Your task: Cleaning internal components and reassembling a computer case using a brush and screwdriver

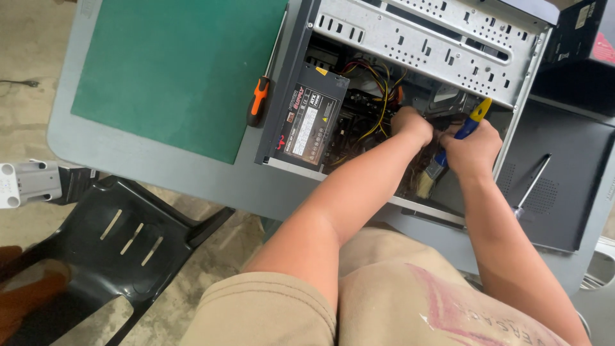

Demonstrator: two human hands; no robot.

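While the open computer case (410,96) lay on its side on the tabletop (192,179), a blue-and-yellow-handled brush (448,150) was gripped in the closed right hand (471,150), bristles slanting near-left, just right of the left hand (412,125), whose finger state could not be told.

Small repair workshop: open PC case (416,77) on grey worktop (192,179), green cutting mat (173,70), screwdrivers (259,102) lying loose, bare concrete floor (25,122), black plastic chair (122,243) beside.
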